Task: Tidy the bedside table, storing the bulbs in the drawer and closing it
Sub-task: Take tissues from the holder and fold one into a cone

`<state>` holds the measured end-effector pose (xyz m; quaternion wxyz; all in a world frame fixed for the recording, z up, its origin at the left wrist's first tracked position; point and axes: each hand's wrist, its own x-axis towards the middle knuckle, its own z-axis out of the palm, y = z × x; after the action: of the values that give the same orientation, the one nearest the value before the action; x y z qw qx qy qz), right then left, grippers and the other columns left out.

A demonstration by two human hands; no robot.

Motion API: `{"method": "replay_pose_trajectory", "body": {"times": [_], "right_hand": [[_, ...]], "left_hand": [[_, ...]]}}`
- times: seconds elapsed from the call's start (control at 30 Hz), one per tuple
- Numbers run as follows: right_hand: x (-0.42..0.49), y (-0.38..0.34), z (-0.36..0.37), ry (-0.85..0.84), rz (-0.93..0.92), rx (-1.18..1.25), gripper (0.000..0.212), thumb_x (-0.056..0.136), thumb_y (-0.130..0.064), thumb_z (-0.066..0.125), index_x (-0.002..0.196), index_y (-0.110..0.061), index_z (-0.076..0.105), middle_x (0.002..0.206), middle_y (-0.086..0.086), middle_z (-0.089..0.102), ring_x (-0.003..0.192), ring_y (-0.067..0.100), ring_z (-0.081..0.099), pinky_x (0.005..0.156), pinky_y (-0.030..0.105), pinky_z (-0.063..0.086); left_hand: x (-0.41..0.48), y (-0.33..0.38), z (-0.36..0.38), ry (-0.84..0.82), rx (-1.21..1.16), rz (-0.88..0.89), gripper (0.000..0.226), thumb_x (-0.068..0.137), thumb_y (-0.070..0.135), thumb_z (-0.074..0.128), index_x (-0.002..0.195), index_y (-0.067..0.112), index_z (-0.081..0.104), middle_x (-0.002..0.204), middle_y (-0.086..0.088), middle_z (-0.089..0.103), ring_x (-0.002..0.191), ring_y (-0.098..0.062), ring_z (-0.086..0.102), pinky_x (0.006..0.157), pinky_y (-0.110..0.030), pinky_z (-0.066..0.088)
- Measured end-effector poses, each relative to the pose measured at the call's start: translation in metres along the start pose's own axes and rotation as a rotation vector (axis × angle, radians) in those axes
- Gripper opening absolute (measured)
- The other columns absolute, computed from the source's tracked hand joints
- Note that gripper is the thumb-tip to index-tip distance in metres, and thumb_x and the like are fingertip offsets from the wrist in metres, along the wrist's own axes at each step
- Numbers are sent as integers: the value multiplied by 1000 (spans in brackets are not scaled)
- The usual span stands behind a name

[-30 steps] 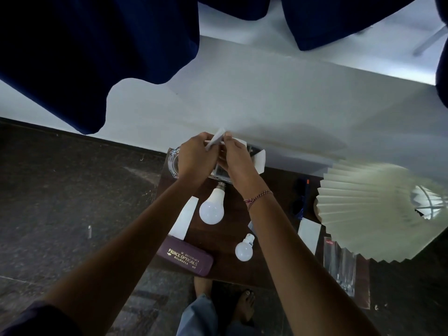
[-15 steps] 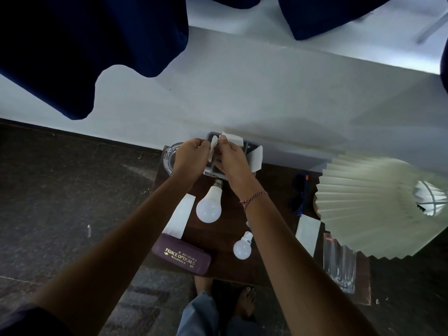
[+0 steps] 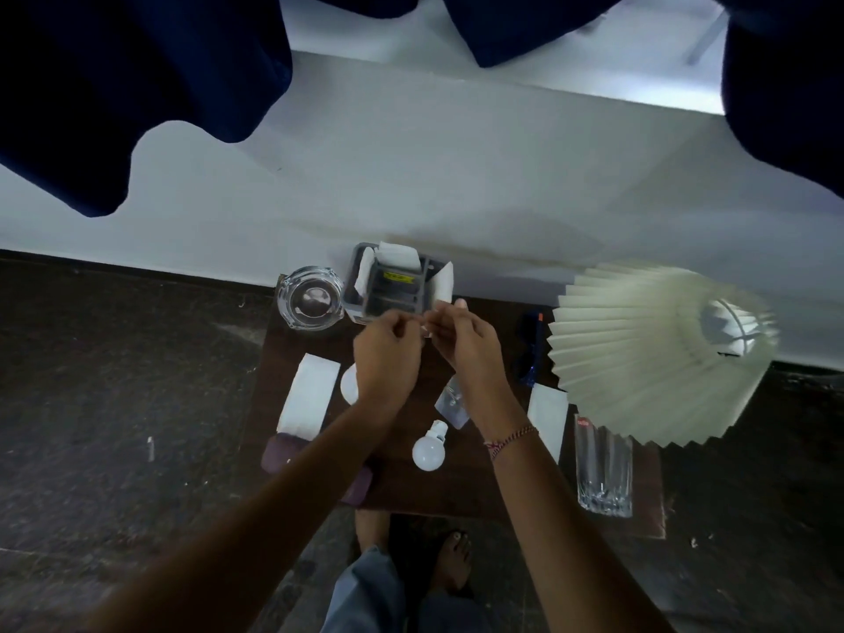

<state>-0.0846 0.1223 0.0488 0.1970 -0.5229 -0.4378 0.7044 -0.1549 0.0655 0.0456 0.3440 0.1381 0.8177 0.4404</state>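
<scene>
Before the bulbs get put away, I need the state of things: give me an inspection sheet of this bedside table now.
Surface: dark wooden table, crowded; no drawer in view.
Job's things: small bulb lying near the front edge; large bulb mostly hidden by the left hand.
Clutter: ashtray, grey organiser holding papers, left paper slip, right paper slip, purple case, clear packet, sunglasses, drinking glass, lamp shade.
Hands: left hand and right hand meet above the table, fingers curled; a pinch cannot be told.
Cables: nothing seen.
Surroundings: white wall, dark floor, blue curtains.
</scene>
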Motion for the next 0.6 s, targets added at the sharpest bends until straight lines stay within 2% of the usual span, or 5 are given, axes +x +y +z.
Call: {"method": "replay_pose_trajectory", "body": {"times": [0.1, 0.2, 0.3, 0.43, 0.6], "right_hand": [[-12, 11, -23, 37, -2, 0, 31, 99, -28, 37, 92, -21, 66, 92, 3, 67, 94, 18, 63, 87, 29, 51], [-22, 25, -46, 105, 42, -3, 33, 99, -27, 37, 109, -10, 63, 97, 6, 67, 92, 16, 63, 82, 25, 52], [-28, 43, -70, 190, 82, -13, 33, 99, -29, 38, 112, -11, 63, 110, 11, 67, 104, 20, 62, 94, 34, 50], [-36, 61, -98, 267, 138, -104, 39, 99, -32, 35, 120, -9, 59, 119, 8, 64, 112, 19, 58, 97, 31, 46], [-47, 78, -127, 324, 137, -455, 50, 100, -34, 30, 105, 4, 61, 100, 23, 63, 90, 32, 59, 80, 35, 44]], "left_hand": [[-18, -10, 23, -78, 17, -33, 19, 90, 14, 48, 92, 13, 67, 89, -5, 71, 85, -19, 67, 83, -43, 55], [-34, -20, 40, -175, 63, -45, 21, 91, 13, 47, 97, 10, 67, 95, -6, 70, 91, -17, 65, 88, -36, 52], [-45, -28, 58, -263, 63, -116, 21, 93, 14, 46, 101, 10, 66, 92, -5, 67, 87, -15, 62, 83, -31, 49], [-55, -39, 83, -337, 40, -269, 22, 93, 18, 45, 77, 17, 61, 82, -5, 62, 79, -16, 58, 79, -37, 51], [-59, -53, 106, -410, 66, -369, 28, 91, 20, 47, 64, 25, 52, 71, 4, 53, 83, -19, 53, 81, -35, 44]]}}
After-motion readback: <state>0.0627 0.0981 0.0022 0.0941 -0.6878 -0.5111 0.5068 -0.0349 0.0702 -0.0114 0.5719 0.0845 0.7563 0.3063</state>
